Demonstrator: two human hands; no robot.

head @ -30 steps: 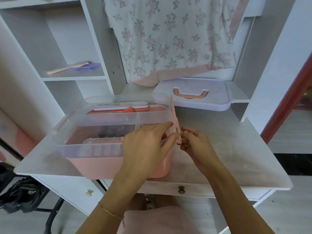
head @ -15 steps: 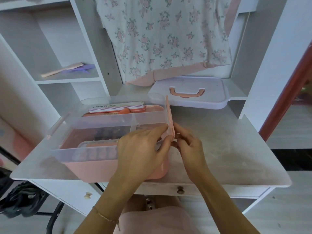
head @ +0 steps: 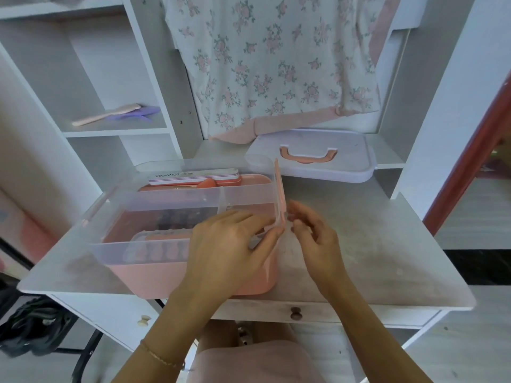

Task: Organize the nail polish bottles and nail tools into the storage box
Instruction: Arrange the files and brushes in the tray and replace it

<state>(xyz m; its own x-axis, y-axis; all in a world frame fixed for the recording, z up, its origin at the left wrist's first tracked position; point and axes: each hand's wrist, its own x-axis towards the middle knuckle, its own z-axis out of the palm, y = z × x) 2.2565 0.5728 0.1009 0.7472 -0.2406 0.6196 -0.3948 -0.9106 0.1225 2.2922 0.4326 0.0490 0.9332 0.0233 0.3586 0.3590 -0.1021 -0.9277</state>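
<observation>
The storage box [head: 177, 280] under the left hand [head: 229, 250] is salmon pink below, and the tray [head: 154, 200] set in its top is clear and frosted. The latch [head: 279, 194], standing up at that hand's fingertips, is the same pink. Beyond the fingers, inside the tray, a nail file [head: 193, 176] is white with pink stripes and dark lettering; dark bottles show through the plastic. The lid [head: 309, 161], past the right hand [head: 315, 239], is pale lilac-white with a pink handle [head: 308, 156]. The cloth [head: 271, 64] hanging behind is white with pink roses and green leaves, edged in plain pink. The desk [head: 359, 244] is white, mottled grey. On the left wrist a bracelet [head: 160, 356] is gold.
</observation>
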